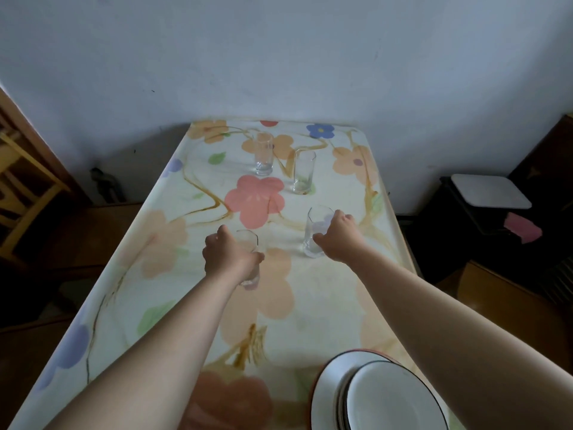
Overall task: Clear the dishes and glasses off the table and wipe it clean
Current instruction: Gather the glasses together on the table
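Observation:
Several clear tall glasses stand on a table (pixel 173 274) covered with a flowered cloth. My left hand (pixel 228 254) grips the near-left glass (pixel 248 242) around its middle. My right hand (pixel 336 238) grips the near-right glass (pixel 314 231) from its right side. Two more glasses stand farther back, one at the rear left (pixel 263 153) and one to its right (pixel 303 175), both untouched. A stack of white plates (pixel 381 395) with dark rims sits at the near right edge of the table, under my right forearm.
The table's far end meets a pale wall. A wooden chair (pixel 21 193) stands to the left. On the right are a dark piece of furniture with a white slab (pixel 490 190) and a pink cloth (pixel 522 231), plus a wooden surface (pixel 496 293).

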Available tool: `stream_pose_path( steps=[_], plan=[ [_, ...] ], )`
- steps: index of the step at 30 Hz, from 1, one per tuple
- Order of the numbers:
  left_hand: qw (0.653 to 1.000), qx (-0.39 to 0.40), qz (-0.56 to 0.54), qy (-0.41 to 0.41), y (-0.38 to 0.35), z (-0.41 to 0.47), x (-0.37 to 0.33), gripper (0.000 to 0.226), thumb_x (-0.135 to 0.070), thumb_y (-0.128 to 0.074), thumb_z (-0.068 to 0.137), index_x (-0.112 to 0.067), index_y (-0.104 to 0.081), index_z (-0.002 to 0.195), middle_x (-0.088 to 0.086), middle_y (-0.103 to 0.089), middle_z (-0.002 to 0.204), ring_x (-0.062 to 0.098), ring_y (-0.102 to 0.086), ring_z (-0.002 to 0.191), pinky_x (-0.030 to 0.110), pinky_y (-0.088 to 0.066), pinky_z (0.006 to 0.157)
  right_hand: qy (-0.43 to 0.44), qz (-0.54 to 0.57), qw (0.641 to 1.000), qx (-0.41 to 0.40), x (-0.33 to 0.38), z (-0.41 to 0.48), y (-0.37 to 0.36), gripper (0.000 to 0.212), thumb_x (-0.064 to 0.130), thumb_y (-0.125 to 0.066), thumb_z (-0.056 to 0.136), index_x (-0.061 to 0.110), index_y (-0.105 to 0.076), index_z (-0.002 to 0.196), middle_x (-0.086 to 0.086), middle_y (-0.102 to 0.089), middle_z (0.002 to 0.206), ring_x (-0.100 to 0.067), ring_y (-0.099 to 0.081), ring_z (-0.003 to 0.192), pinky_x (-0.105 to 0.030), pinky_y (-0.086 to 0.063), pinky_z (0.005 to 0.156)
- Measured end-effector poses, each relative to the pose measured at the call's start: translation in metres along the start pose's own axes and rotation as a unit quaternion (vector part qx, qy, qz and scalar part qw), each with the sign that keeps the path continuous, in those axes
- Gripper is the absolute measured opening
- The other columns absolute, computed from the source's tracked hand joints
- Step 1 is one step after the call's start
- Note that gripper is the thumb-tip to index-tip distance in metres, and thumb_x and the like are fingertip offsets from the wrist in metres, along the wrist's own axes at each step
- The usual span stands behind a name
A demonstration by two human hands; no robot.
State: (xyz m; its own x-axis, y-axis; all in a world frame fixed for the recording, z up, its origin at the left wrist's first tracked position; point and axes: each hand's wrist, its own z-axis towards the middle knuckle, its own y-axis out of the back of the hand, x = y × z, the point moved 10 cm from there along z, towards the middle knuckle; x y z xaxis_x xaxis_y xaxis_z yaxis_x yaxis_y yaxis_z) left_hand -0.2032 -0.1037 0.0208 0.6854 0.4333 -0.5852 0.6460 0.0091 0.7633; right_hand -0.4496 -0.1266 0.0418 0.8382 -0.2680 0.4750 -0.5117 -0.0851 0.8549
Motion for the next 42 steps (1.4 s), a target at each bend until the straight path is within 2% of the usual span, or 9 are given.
stream_pose_path(
  steps=[7, 11, 17, 21, 24, 28, 31, 38, 42],
  plan=[
    [0.997, 0.063, 0.043, 0.006, -0.031, 0.047, 0.005, 0.117, -0.038, -0.085, 0.063, -0.017, -0.011, 0.151, 0.009, -0.022, 0.153, 0.03, -0.028, 0.139, 0.043, -0.038, 0.105, -0.002, -0.028, 1.0, -0.005, 0.002, 0.05, -0.02, 0.065, 0.03, -0.069, 0.083, 0.001, -0.033, 0.129, -0.016, -0.041, 0.13, -0.031, -0.036, 0.125, -0.031, -0.03, 0.102],
    [0.995, 0.095, 0.04, 0.011, -0.048, 0.058, 0.008, 0.113, -0.031, -0.083, 0.068, -0.018, -0.009, 0.152, 0.009, -0.025, 0.15, 0.03, -0.031, 0.137, 0.039, -0.037, 0.104, -0.01, -0.039, 0.999, 0.002, 0.0, 0.066, -0.033, 0.073, 0.033, -0.071, 0.081, -0.001, -0.03, 0.132, -0.016, -0.04, 0.132, -0.031, -0.035, 0.128, -0.032, -0.028, 0.105],
    [0.997, 0.076, 0.015, -0.024, -0.048, 0.058, 0.005, 0.07, -0.018, -0.072, 0.079, -0.012, -0.034, 0.138, 0.009, -0.039, 0.137, 0.028, -0.049, 0.118, 0.028, -0.038, 0.079, -0.021, -0.048, 0.998, -0.024, -0.007, 0.079, -0.039, 0.061, 0.023, -0.064, 0.087, -0.004, -0.03, 0.13, -0.021, -0.038, 0.13, -0.035, -0.039, 0.122, -0.032, -0.03, 0.103],
    [0.994, 0.082, 0.008, -0.072, -0.048, 0.036, -0.008, 0.066, -0.015, -0.071, 0.078, -0.017, -0.036, 0.135, 0.004, -0.041, 0.132, 0.024, -0.05, 0.11, 0.024, -0.047, 0.061, -0.032, -0.032, 0.999, -0.017, -0.011, 0.085, -0.042, 0.051, 0.018, -0.06, 0.09, -0.003, -0.032, 0.128, -0.022, -0.039, 0.129, -0.035, -0.04, 0.122, -0.032, -0.033, 0.1],
    [0.987, 0.107, -0.011, -0.117, -0.058, 0.011, -0.02, 0.071, -0.018, -0.074, 0.074, -0.018, -0.038, 0.135, 0.004, -0.043, 0.132, 0.023, -0.051, 0.112, 0.03, -0.047, 0.084, -0.043, -0.013, 0.999, -0.011, -0.014, 0.087, -0.043, 0.043, 0.014, -0.058, 0.09, 0.0, -0.034, 0.123, -0.023, -0.042, 0.127, -0.034, -0.044, 0.118, -0.03, -0.036, 0.088],
    [0.977, 0.154, -0.021, -0.147, -0.079, -0.025, -0.024, 0.072, -0.021, -0.078, 0.072, -0.02, -0.039, 0.133, 0.002, -0.046, 0.13, 0.022, -0.051, 0.113, 0.03, -0.044, 0.092, -0.054, 0.006, 0.998, -0.015, -0.019, 0.083, -0.039, 0.041, 0.012, -0.06, 0.089, 0.001, -0.037, 0.121, -0.019, -0.041, 0.129, -0.035, -0.051, 0.109, -0.029, -0.034, 0.077],
    [0.971, 0.182, -0.016, -0.157, -0.095, -0.049, -0.022, 0.07, -0.021, -0.076, 0.072, -0.02, -0.04, 0.132, 0.001, -0.045, 0.125, 0.019, -0.047, 0.109, 0.034, -0.048, 0.089, -0.048, 0.011, 0.999, -0.018, -0.023, 0.077, -0.037, 0.045, 0.016, -0.062, 0.089, 0.001, -0.037, 0.123, -0.019, -0.041, 0.13, -0.036, -0.052, 0.11, -0.031, -0.036, 0.077],
    [0.961, 0.189, 0.05, -0.196, -0.12, -0.086, -0.014, 0.064, -0.018, -0.071, 0.076, -0.018, -0.037, 0.13, 0.001, -0.044, 0.126, 0.019, -0.05, 0.112, 0.026, -0.041, 0.091, -0.031, 0.029, 0.999, -0.013, -0.032, 0.05, -0.023, 0.053, 0.02, -0.066, 0.087, 0.003, -0.036, 0.127, -0.017, -0.04, 0.131, -0.036, -0.051, 0.111, -0.041, -0.048, 0.089],
    [0.959, 0.185, 0.065, -0.205, -0.125, -0.095, -0.017, 0.066, -0.018, -0.072, 0.076, -0.019, -0.037, 0.131, 0.001, -0.043, 0.126, 0.02, -0.049, 0.113, 0.025, -0.04, 0.091, -0.011, 0.036, 0.999, 0.003, -0.032, 0.024, -0.011, 0.059, 0.017, -0.068, 0.085, 0.004, -0.035, 0.132, -0.016, -0.04, 0.129, -0.029, -0.05, 0.094, -0.035, -0.046, 0.076]
  ],
)
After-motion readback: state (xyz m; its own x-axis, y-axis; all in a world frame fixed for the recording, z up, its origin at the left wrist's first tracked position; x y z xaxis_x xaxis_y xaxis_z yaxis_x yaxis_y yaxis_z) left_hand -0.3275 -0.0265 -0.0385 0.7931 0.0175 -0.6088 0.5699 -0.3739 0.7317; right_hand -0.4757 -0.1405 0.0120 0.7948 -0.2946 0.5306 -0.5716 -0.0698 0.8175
